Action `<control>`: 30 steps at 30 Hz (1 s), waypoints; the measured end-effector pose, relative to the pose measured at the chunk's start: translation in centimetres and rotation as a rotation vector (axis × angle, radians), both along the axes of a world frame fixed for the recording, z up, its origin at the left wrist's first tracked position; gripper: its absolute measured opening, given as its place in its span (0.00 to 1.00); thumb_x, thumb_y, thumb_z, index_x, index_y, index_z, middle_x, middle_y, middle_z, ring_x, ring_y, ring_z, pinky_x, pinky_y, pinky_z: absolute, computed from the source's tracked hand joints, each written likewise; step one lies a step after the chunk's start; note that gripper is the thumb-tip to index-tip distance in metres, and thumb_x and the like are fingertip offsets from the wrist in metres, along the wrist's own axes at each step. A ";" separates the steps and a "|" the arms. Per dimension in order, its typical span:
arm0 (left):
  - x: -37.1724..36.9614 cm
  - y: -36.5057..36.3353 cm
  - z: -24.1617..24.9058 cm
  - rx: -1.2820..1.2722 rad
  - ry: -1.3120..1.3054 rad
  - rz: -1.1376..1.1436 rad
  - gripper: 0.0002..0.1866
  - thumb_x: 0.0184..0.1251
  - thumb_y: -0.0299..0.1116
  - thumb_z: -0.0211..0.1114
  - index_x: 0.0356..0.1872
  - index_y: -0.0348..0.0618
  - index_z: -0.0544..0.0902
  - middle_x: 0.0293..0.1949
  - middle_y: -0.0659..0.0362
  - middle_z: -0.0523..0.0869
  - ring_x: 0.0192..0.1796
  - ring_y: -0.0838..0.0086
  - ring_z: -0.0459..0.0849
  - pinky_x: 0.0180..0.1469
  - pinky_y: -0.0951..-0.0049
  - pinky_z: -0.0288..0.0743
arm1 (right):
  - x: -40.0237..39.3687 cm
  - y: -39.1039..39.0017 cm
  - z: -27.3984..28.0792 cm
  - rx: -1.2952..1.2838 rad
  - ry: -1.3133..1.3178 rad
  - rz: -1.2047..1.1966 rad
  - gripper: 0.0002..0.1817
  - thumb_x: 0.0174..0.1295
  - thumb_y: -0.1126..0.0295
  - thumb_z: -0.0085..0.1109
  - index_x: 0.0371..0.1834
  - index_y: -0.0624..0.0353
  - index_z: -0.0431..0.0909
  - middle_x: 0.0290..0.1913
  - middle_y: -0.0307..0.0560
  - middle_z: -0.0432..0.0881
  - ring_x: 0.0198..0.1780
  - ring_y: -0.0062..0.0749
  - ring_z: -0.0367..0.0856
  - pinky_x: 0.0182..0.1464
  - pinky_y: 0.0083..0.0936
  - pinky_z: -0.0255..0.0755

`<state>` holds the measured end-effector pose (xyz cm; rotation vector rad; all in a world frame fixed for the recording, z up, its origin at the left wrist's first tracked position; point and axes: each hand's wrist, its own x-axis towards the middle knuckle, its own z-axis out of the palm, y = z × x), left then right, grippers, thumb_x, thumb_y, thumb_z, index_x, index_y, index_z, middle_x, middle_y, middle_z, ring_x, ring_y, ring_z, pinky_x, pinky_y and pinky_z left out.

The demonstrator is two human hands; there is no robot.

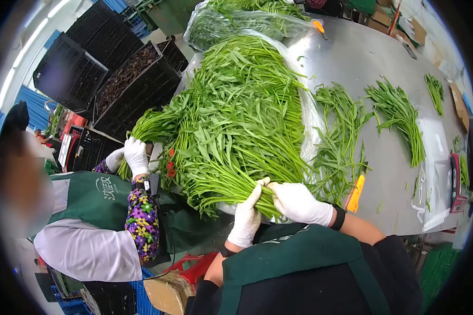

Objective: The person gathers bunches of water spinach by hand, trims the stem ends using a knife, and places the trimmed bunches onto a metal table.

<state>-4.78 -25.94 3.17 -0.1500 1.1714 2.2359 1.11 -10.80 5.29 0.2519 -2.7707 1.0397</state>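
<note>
At the lower centre of the frame, the white-gloved left hand [245, 218] and white-gloved right hand [298, 203] clasp a bundle of long green leafy stems [231, 186] together.

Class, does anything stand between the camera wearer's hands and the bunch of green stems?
Only the white gloves: the left hand and the right hand both grip the bunch of green stems, with nothing else visible between.

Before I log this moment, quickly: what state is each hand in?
Left hand: closed around the leafy green bunch.
Right hand: fingers closed at the same bunch's stems.
</note>
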 end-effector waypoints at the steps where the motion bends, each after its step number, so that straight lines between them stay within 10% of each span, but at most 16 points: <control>1: 0.2 0.1 0.0 -0.002 0.007 0.024 0.12 0.70 0.27 0.59 0.51 0.35 0.80 0.49 0.56 0.84 0.52 0.72 0.81 0.59 0.70 0.71 | 0.3 0.1 0.0 -0.003 -0.010 0.001 0.11 0.57 0.71 0.55 0.42 0.62 0.72 0.25 0.50 0.77 0.28 0.46 0.79 0.30 0.40 0.73; 9: 2.0 0.3 -0.2 0.068 -0.116 0.048 0.13 0.71 0.27 0.58 0.53 0.34 0.76 0.49 0.50 0.83 0.52 0.65 0.82 0.60 0.66 0.73 | 3.9 5.5 0.6 0.130 -0.411 0.105 0.11 0.55 0.74 0.53 0.41 0.60 0.77 0.34 0.53 0.82 0.39 0.51 0.81 0.41 0.41 0.75; 15: 0.8 -1.1 0.4 0.047 -0.071 0.078 0.14 0.68 0.26 0.59 0.53 0.37 0.73 0.42 0.52 0.83 0.47 0.63 0.83 0.56 0.61 0.77 | -1.5 4.2 -0.3 -0.040 0.230 -0.179 0.05 0.54 0.69 0.62 0.33 0.54 0.80 0.30 0.45 0.79 0.36 0.42 0.79 0.39 0.36 0.73; 21: 0.9 -1.7 1.1 0.103 -0.041 0.120 0.16 0.69 0.24 0.57 0.56 0.34 0.72 0.36 0.55 0.81 0.38 0.69 0.80 0.45 0.70 0.76 | -6.3 0.9 -2.9 0.162 0.196 -0.321 0.09 0.53 0.66 0.63 0.34 0.56 0.78 0.32 0.46 0.76 0.38 0.41 0.77 0.40 0.35 0.72; 24: 0.9 -2.2 1.5 0.099 -0.002 0.156 0.14 0.68 0.24 0.59 0.53 0.33 0.73 0.34 0.57 0.79 0.36 0.70 0.79 0.45 0.70 0.76 | -6.1 2.2 -1.3 -0.359 0.051 -0.249 0.12 0.53 0.67 0.63 0.38 0.59 0.78 0.33 0.48 0.77 0.37 0.41 0.78 0.41 0.33 0.74; 30: 0.6 -0.8 2.1 0.060 -0.017 0.157 0.14 0.69 0.29 0.60 0.52 0.35 0.75 0.34 0.59 0.79 0.37 0.73 0.77 0.45 0.71 0.73 | -3.8 1.1 2.6 -0.374 -0.147 -0.224 0.13 0.57 0.67 0.59 0.43 0.60 0.76 0.36 0.52 0.83 0.37 0.46 0.82 0.42 0.33 0.76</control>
